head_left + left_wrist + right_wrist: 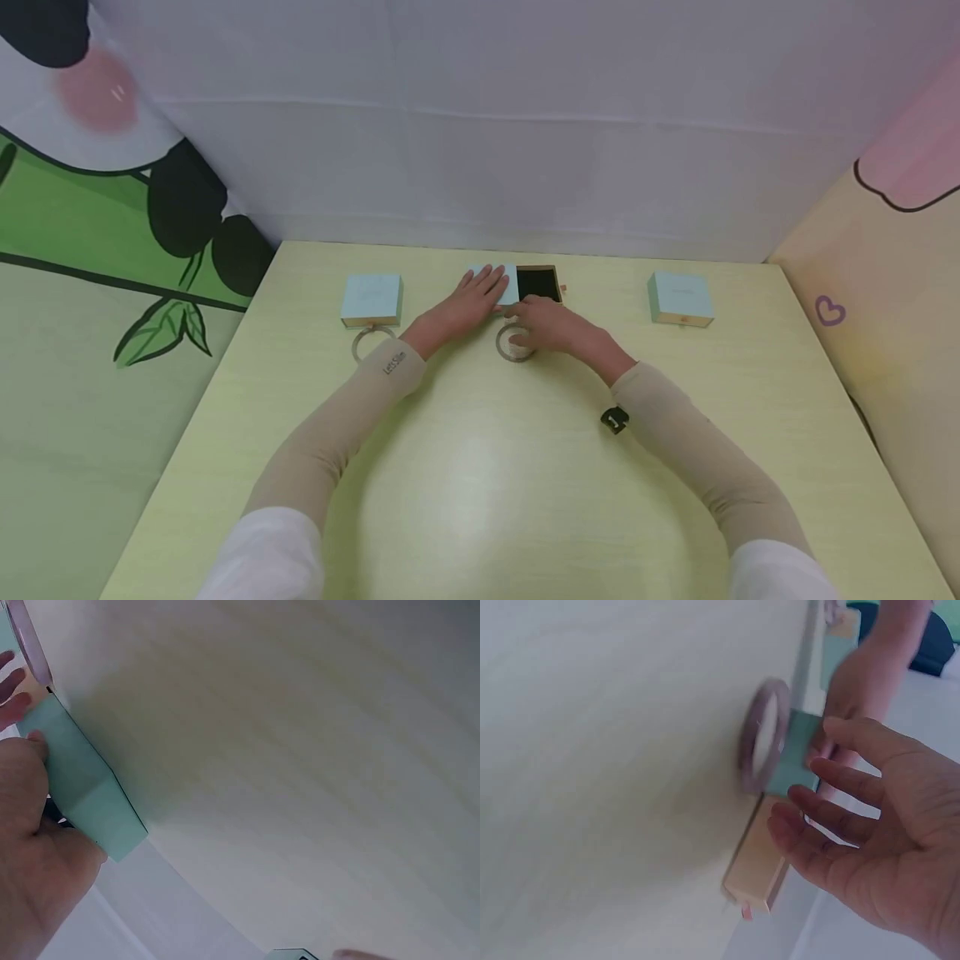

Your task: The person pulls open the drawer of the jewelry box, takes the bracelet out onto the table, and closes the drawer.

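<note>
At the back middle of the table is a pale blue drawer box, its black-lined drawer slid out to the right. My left hand rests across the box's top with fingers spread and straight, and the thumb lies along its front face. Just in front of the box is a greyish bangle. My right hand hovers beside the bangle and the drawer. Its fingers are loosely bent, with nothing between them. In the right wrist view the drawer's orange side and small pink tab show.
A second blue box stands at the back left with another bangle in front of it. At the back right is a third blue box. A white cloth wall rises behind the table's far edge.
</note>
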{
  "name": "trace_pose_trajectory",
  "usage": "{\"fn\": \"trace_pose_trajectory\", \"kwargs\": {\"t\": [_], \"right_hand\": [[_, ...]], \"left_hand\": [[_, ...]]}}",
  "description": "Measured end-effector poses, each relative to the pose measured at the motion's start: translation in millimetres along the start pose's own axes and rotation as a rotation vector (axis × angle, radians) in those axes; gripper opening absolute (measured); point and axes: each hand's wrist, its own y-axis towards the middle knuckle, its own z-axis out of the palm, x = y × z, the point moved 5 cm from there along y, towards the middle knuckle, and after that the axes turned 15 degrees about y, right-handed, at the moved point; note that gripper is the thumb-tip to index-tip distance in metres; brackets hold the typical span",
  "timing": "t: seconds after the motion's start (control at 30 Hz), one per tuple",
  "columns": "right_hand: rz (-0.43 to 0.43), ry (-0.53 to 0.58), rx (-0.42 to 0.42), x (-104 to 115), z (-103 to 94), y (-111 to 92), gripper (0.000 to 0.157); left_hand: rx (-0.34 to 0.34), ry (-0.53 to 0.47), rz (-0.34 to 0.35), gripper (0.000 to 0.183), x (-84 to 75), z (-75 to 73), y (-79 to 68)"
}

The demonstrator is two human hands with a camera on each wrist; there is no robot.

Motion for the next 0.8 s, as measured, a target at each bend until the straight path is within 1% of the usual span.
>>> {"fn": "trace_pose_trajectory", "kwargs": {"t": [0.07,0.13,0.2,0.3,0.43,0.5,0.63,0.8], "right_hand": [[-0.012,0.037,-0.051,-3.6,-12.0,-0.8,0.040],[-0.003,0.083,-0.122,-10.5,-24.3,-2.0,0.034],[0.022,0.111,-0.179,-19.3,-34.6,-3.1,0.032],[0.084,0.118,-0.237,-35.7,-44.0,-4.2,0.031],[0.190,0.132,-0.268,-57.6,-46.5,-6.0,0.032],[0.226,0.136,-0.273,-65.3,-46.1,-6.4,0.033],[0.257,0.137,-0.295,-74.7,-46.3,-4.4,0.036],[0.278,0.143,-0.294,-77.6,-45.8,-1.0,0.035]], "left_hand": [[0.000,-0.006,0.000,0.062,0.3,-0.5,-0.3],[0.002,-0.009,0.001,0.062,0.7,-0.7,0.1],[0.004,-0.013,-0.001,0.062,0.9,-0.9,0.0],[0.009,-0.021,-0.003,0.061,1.2,-1.2,-0.1],[0.012,-0.025,-0.001,0.061,0.7,-2.0,-0.7],[0.010,-0.019,0.002,0.061,0.5,-2.4,-0.9],[0.005,-0.012,0.002,0.061,0.9,-2.1,-1.0],[0.009,-0.028,-0.001,0.061,1.4,0.1,0.2]]}}
